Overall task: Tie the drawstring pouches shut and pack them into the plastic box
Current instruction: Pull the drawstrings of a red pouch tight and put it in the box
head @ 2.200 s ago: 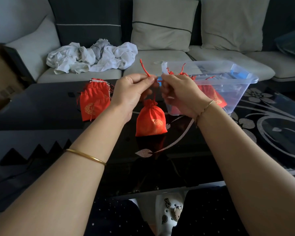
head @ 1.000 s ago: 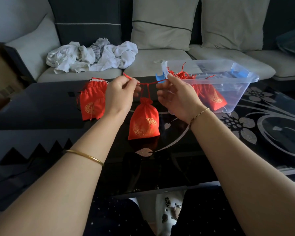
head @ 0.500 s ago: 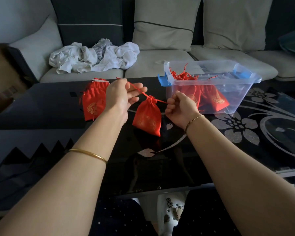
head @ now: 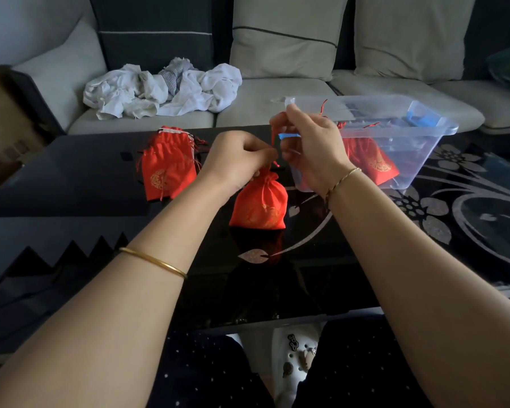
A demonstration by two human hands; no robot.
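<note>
Though behind hand, box (perhaps part-filled)

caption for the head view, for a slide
Left hand and right hand pinch the drawstring of a red pouch on the black table, beside the plastic box.

Your table, left to right
Pouch pile left, single pouch centre, plastic box right, more pouches inside.

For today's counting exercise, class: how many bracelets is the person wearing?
2. A gold bangle sits on the left forearm, and a thin chain circles the right wrist. Both arms are bare to the frame's edge, so none seems hidden.
</note>
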